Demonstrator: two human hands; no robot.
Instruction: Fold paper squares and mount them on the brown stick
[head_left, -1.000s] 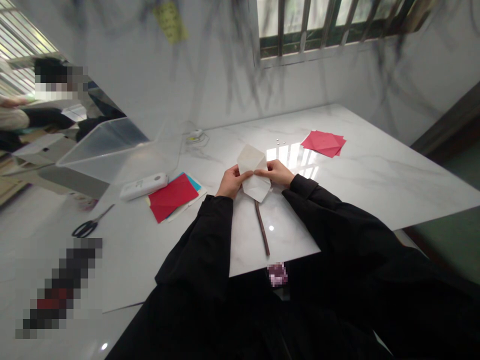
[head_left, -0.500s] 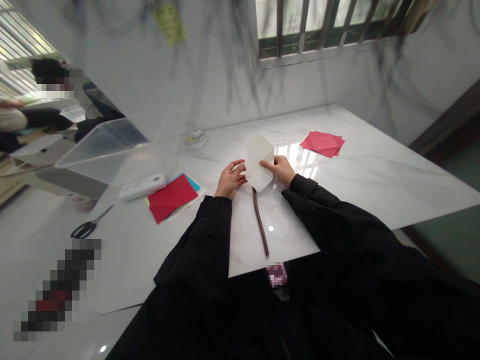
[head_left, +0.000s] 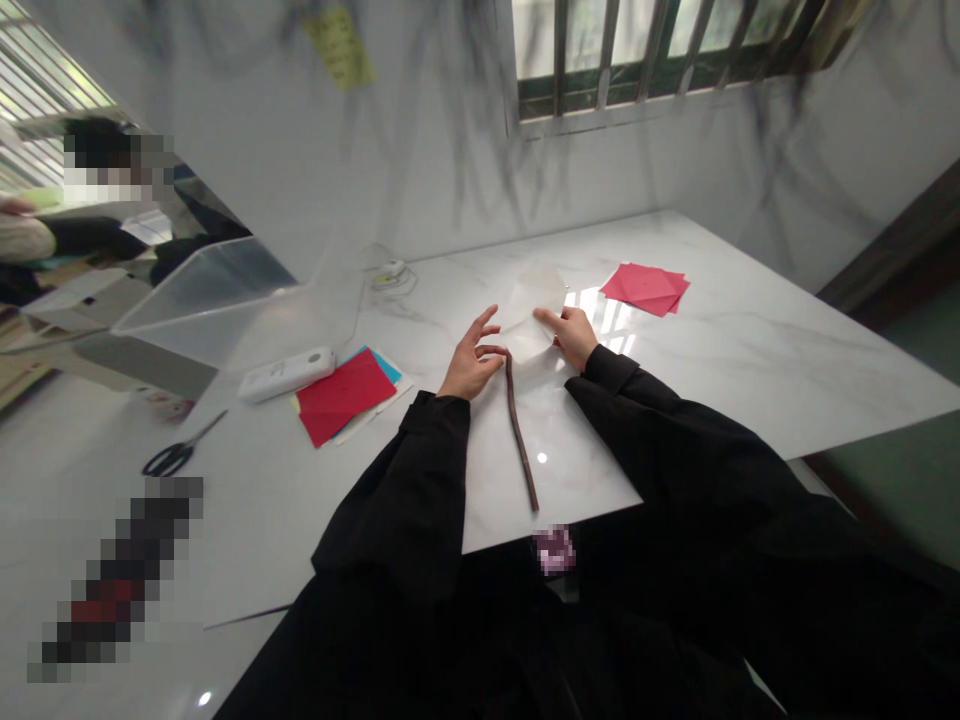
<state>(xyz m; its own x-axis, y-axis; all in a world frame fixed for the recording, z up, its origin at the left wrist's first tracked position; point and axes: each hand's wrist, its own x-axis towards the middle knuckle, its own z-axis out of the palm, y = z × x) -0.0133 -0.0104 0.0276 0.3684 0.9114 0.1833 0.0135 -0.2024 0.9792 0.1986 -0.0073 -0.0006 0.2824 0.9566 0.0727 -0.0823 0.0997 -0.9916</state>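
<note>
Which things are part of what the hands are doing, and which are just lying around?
Part of it, I think:
white paper, held by the right hand
brown stick, right by the left hand; I can't tell if they touch

Just lying about now, it seems:
scissors
white gadget
left red paper
right red paper

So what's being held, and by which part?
The right hand holds the white paper by its right edge. I can't tell whether the left hand grips the brown stick.
</note>
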